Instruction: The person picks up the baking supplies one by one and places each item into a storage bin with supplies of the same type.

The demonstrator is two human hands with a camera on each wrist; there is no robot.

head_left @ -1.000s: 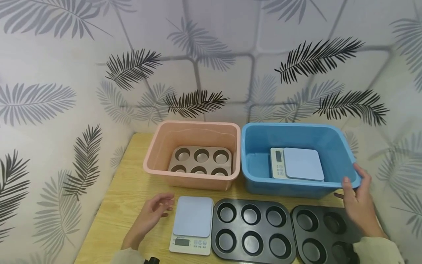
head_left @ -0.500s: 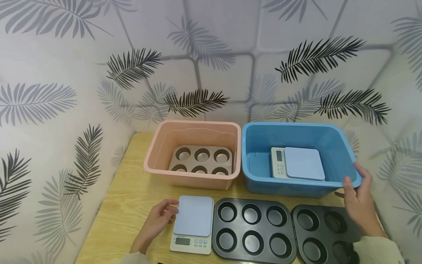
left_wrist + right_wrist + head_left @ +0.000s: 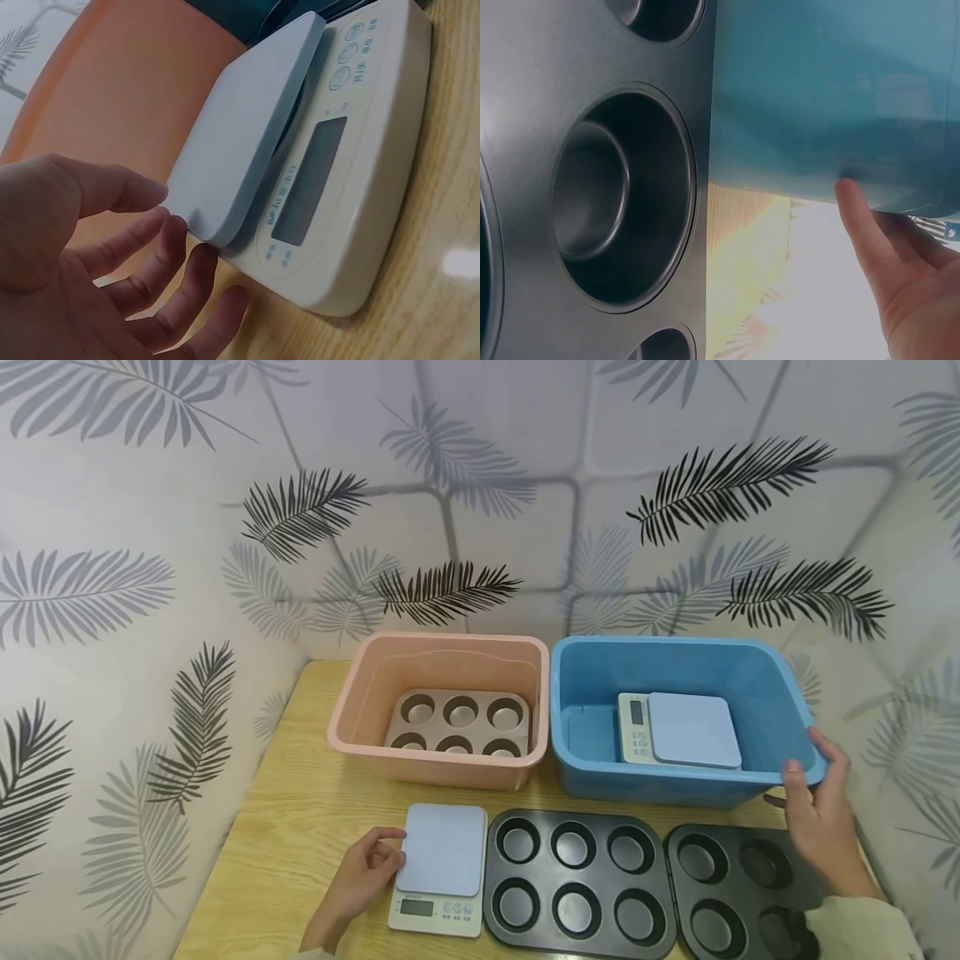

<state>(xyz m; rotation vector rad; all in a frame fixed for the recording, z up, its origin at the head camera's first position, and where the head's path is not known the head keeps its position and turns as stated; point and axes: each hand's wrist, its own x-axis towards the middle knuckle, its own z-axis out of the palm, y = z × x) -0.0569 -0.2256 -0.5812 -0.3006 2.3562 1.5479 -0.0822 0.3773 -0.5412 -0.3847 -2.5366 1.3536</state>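
Note:
A white kitchen scale [image 3: 441, 852] lies on the table, its display toward the front edge. My left hand [image 3: 363, 881] is at its left side. In the left wrist view the loosely bent fingertips and the thumb meet the edge of the scale's weighing plate [image 3: 240, 120], not wrapped round it. My right hand [image 3: 823, 827] holds the front right corner of the blue plastic tub [image 3: 675, 783], thumb on the outer wall and fingers over the rim. Inside that tub lies a second white scale [image 3: 693, 731].
A dark muffin pan [image 3: 577, 875] sits right of the scale. Another dark muffin pan [image 3: 742, 893] lies under my right forearm. Behind the scale stands a pink plastic tub [image 3: 450, 768] with a light brown muffin pan [image 3: 459, 735] inside. Patterned walls enclose the table [image 3: 292, 810].
My left hand has moved right from beside the scale, and its fingertips are now at the scale's edge. The right hand stays on the blue tub's corner.

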